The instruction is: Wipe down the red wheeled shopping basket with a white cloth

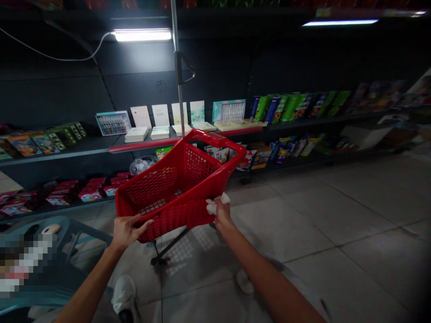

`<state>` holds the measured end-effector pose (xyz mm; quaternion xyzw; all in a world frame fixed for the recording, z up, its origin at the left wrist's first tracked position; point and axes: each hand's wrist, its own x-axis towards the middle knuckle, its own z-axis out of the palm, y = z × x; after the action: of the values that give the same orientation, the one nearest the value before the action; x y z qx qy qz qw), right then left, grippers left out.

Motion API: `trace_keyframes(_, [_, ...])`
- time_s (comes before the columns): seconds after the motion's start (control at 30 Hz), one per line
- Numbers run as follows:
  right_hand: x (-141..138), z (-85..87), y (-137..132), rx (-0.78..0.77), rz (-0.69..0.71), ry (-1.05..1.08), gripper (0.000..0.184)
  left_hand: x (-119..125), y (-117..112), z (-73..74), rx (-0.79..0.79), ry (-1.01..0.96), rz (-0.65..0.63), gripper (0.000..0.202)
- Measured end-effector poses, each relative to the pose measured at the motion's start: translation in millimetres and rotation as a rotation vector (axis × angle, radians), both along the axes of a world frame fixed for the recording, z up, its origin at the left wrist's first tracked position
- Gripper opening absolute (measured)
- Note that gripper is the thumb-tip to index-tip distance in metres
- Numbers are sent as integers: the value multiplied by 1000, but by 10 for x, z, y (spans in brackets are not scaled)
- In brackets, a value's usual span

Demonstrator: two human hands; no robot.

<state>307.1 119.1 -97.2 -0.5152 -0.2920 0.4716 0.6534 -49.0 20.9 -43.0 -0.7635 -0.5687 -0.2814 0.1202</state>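
A red plastic shopping cart (197, 208) stands in front of me, its basket holed like a grid and empty inside. At its near left corner, my left hand (127, 229) grips the rim, fingers over the top edge and thumb along the outer side. My right hand (222, 214) is closed on a crumpled white wipe (212, 206) and presses it against the cart's near side, below the handle end. Part of the wipe sticks out above the fingers. Dark legs with casters (158, 260) show beneath the basket.
Behind the cart runs a dark shelf (84, 148) with books, boxes and bagged snacks (289, 107). A metal pole (178, 89) rises behind the cart. At left stands a blue-grey plastic stool (63, 237) with items on it. Tiled floor (319, 202) extends to the right.
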Motion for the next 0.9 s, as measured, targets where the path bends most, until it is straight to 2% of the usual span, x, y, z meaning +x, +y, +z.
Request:
trace_keyframes(0.1, [343, 385, 43, 130, -274, -396, 47, -18, -14, 33, -48, -17, -20, 51])
trace_keyframes(0.17, [543, 609, 23, 250, -387, -603, 56, -45, -10, 77, -89, -28, -37, 51])
trace_keyframes(0.37, [926, 1069, -225, 598, -634, -935, 54, -263, 112, 213, -263, -47, -69, 57])
trace_keyframes(0.43, [991, 1173, -316, 681, -649, -998, 53, -331, 155, 241, -246, -8, -22, 58])
trace_keyframes(0.5, [1019, 1252, -407, 734, -604, -1060, 49, -349, 175, 269, -189, 27, 44, 55])
trace_keyframes(0.6, [1037, 1360, -545, 807, -506, -1148, 42, -243, 156, 339, -46, 17, 92, 40])
trace_keyframes(0.7, [1118, 1548, -650, 851, -437, -1209, 37, -6, 113, 432, 54, -2, -44, 28])
trace_keyframes(0.83, [1268, 1941, -612, 803, -547, -1127, 38, 366, 98, 515, 116, -10, -182, 28])
trace_keyframes(0.87, [1274, 2036, -563, 798, -520, -1123, 38, 453, 106, 523, 115, -10, -200, 31])
trace_keyframes(0.9, [1258, 2119, -505, 801, -436, -1152, 38, 536, 116, 527, 111, -11, -216, 35])
